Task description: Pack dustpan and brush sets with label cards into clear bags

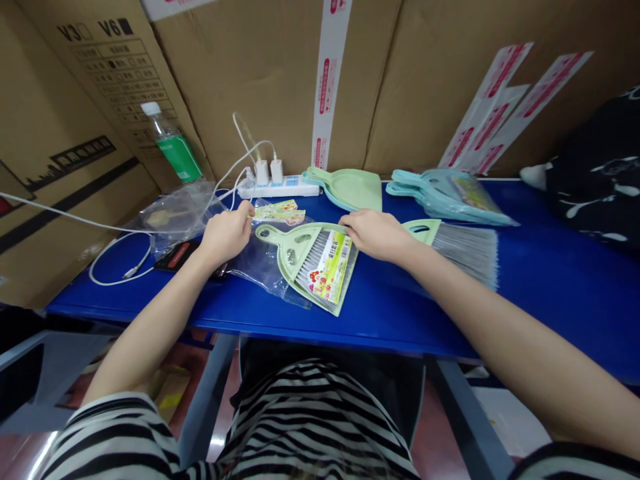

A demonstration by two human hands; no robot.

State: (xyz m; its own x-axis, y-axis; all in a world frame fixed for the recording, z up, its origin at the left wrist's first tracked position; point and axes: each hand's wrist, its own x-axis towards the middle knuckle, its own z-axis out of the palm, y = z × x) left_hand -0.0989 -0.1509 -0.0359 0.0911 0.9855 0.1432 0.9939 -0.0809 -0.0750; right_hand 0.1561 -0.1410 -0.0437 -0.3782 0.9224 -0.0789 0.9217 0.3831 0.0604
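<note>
My left hand is closed, its fingertips pinching the near end of a yellow-green label card. A clear plastic bag lies under and beside the cards. My right hand has its fingers closed on the upper right edge of a light green dustpan. Inside that dustpan sits a grey-bristled brush with a yellow printed label around it. Beyond my right wrist lies another green brush with grey bristles, its handle partly hidden by my hand and forearm.
Green and blue dustpans and bagged blue dustpans lie at the back of the blue table. A power strip with chargers, white cables, a bottle and a dark phone-like object are on the left. Cardboard stands behind.
</note>
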